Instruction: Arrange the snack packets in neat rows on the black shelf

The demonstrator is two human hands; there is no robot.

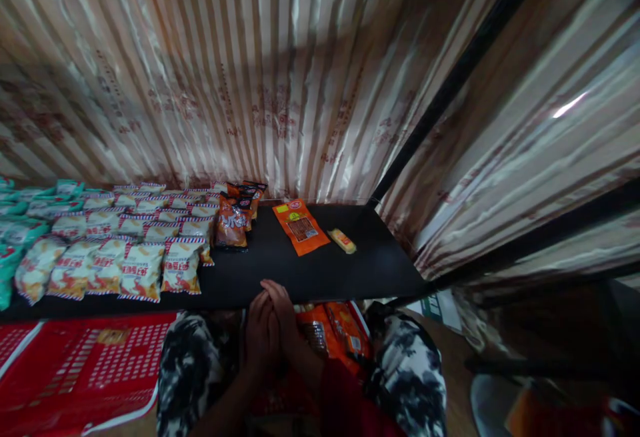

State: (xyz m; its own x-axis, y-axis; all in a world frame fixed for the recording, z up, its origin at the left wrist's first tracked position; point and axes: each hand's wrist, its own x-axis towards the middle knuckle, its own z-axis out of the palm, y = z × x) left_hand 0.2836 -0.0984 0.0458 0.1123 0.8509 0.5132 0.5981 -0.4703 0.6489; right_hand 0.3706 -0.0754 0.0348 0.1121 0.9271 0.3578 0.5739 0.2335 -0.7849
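Orange packet (301, 227) on black shelf (373, 280)

Looked forward and down from the person's head, close above the trouser legs (413, 363), across the black shelf (310, 277) to the striped sheeting (240, 77) behind. Faced the shelf nearly square, with the red basket (133, 353) low at left.

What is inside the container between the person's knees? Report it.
Orange snack packets show inside the container, toward its right side. The left hand, right hand and forearms block part of the view; anything beneath the top packets is hidden.
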